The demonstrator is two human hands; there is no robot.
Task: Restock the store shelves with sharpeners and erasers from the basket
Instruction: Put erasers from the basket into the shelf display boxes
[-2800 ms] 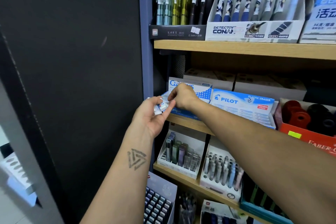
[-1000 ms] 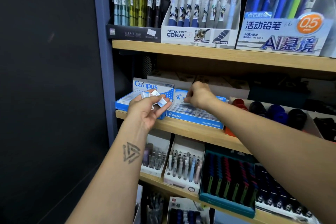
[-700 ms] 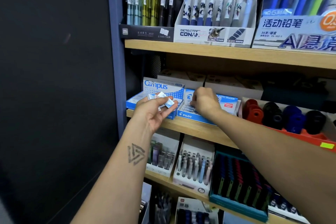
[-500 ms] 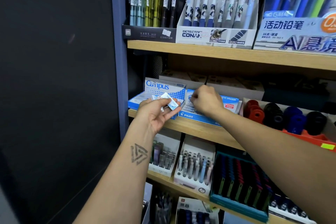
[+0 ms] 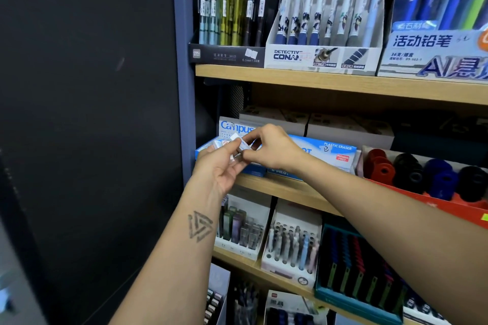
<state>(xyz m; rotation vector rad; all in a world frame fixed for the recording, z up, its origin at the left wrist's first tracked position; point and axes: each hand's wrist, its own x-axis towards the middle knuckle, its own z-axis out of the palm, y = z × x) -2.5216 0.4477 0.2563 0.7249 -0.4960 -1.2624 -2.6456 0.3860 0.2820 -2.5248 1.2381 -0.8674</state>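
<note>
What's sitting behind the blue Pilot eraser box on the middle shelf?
Behind the Pilot eraser box stand closed pale cartons, only their tops showing. The right hand covers the box's left end, so anything behind there is hidden.

"Campus" on blue-white box, middle shelf. "PLASTIC ERASER" on light-blue box beside it. "DETECTIVE CONAN" on white pen display, top shelf. "活动铅笔", "36支" on mechanical-pencil box. "0.5mm" on black pen tray.
</note>
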